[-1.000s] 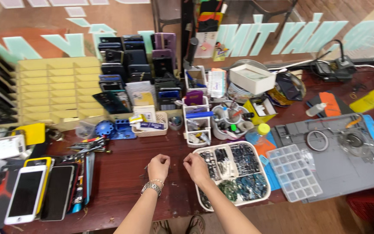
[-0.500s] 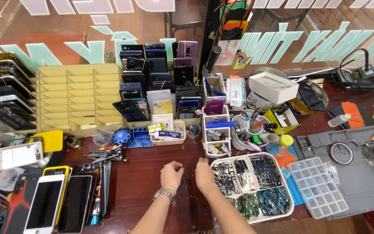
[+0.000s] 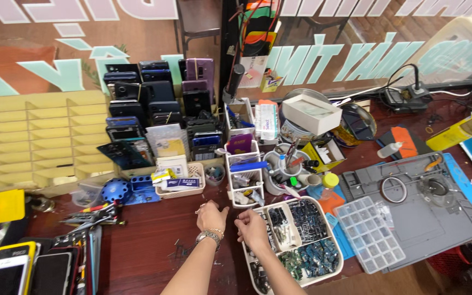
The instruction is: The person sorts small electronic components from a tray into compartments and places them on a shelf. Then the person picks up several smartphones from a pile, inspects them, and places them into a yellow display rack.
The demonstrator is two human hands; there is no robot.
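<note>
My left hand (image 3: pixel 212 216) hovers over the dark red table (image 3: pixel 148 240), fingers loosely curled, a metal watch (image 3: pixel 210 236) on its wrist. My right hand (image 3: pixel 252 229) rests at the left rim of a white sectioned tray (image 3: pixel 334 267) full of small dark electronic parts and green circuit boards. The fingers of both hands are close together; whether they pinch a tiny part is too small to tell. Just beyond the hands stands a small white drawer organiser (image 3: pixel 245 176).
A yellow pigeonhole rack (image 3: pixel 39 142) and a stack of phones (image 3: pixel 154 104) stand at the back. Phones (image 3: pixel 6 273) and tweezers (image 3: pixel 91 216) lie at left. A clear compartment box (image 3: pixel 368 234) and a grey work mat (image 3: pixel 427 213) lie at right.
The view has tilted and shifted. Both hands have stayed close together beside the parts tray, the left hand's fingers reaching slightly forward.
</note>
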